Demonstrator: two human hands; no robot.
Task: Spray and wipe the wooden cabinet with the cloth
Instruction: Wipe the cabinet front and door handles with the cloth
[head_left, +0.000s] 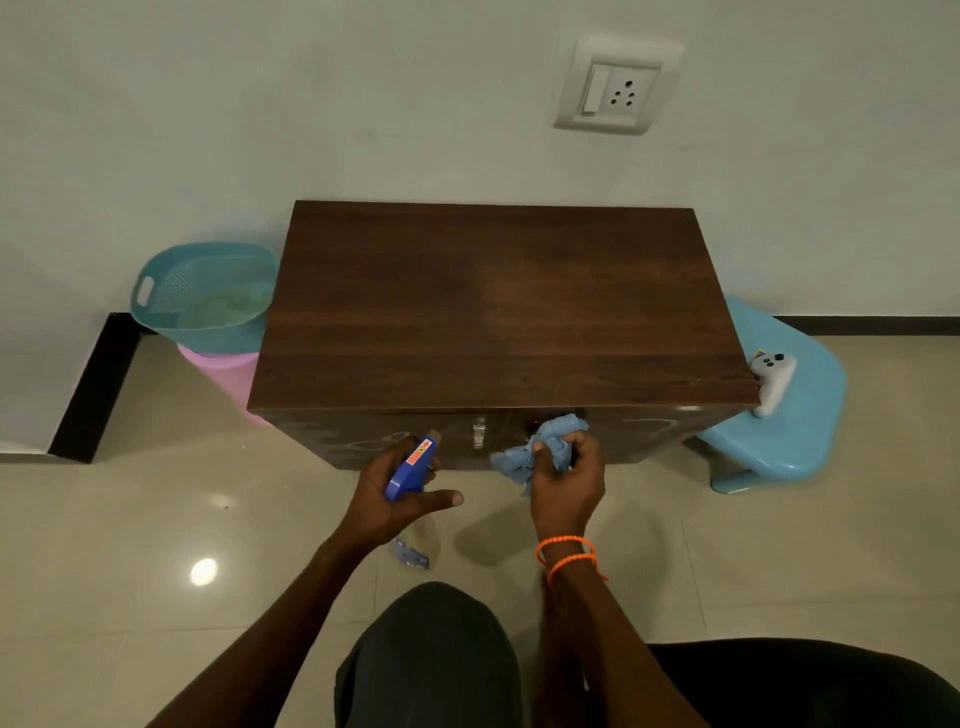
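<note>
Orange beaded bracelets (566, 553), dark trousers (431, 660)

Left hand (395, 488) gripping, right hand (566, 483) clenched

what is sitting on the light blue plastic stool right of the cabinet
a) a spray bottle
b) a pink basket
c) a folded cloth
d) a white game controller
d: a white game controller with dark buttons lies on the light blue plastic stool beside the dark brown wooden cabinet; the blue spray bottle is in the left hand and the crumpled light blue cloth in the right hand.
</note>
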